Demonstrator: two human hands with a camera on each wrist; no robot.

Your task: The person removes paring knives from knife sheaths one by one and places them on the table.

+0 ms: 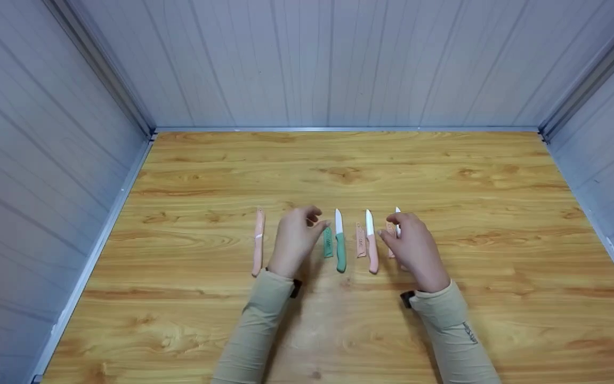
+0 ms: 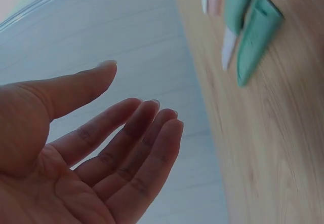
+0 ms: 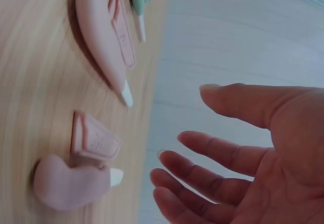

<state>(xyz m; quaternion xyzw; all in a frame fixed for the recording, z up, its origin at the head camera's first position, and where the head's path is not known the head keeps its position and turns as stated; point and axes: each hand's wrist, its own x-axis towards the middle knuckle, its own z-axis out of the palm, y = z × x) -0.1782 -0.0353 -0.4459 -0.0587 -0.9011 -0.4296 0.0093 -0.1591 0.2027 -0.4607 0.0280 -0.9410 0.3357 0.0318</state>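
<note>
My left hand [image 1: 295, 240] hovers beside a green knife sheath [image 1: 328, 242], its relaxed fingers holding nothing. Right of that sheath lies a green-handled paring knife [image 1: 341, 253] with a bare white blade. A pink sheath [image 1: 361, 241] and a pink-handled knife [image 1: 373, 253] follow. Farther right, my right hand [image 1: 416, 248] hangs over another pink knife [image 3: 71, 183], hiding most of it in the head view; its pink sheath [image 3: 96, 138] lies alongside. Thumb and fingers stand apart on the right hand, with nothing between them. Left of my left hand lies a sheathed pink knife [image 1: 258, 245].
A wood-grain tabletop [image 1: 339, 170] carries everything. Pale panel walls [image 1: 307, 64] enclose it at the back and both sides. The bare blades point toward the back wall.
</note>
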